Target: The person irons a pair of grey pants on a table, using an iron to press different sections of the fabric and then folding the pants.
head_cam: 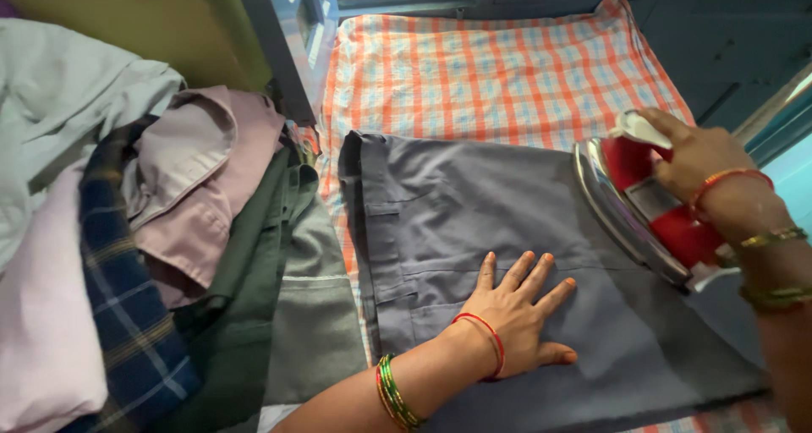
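scene: a person stands over a table (507, 69) covered with an orange-checked cloth (474, 78), pressing grey trousers (474, 221) laid flat across it.
left hand: the left hand (512, 315) lies palm down on the trousers, fingers (529, 272) spread open and flat, gripping nothing, only pinning the cloth near a pocket seam.
right hand: the right hand (698, 158) is closed around the handle of a red iron (647, 209), which sits tilted at the right edge of the trousers with its shiny soleplate (622, 217) facing toward the left hand.
where the garment is: the trousers lie in the middle of the table, waistband toward the left, lower part running off the near right corner.
beside it: a heap of clothes (144, 247), pale pink, dark green, blue plaid and light grey, lies piled on the left, touching the edge of the checked cloth.
risk, burn: the soleplate is near the spread fingers; a sweep leftward without lifting that hand could catch the fingertips.
risk, scorch: held too long in one spot, the iron could mark or shine the grey fabric.
risk, crease: the fold by the pocket could be pressed in if not smoothed.
risk, bangles: the bangles (397, 395) may snag the cloth.
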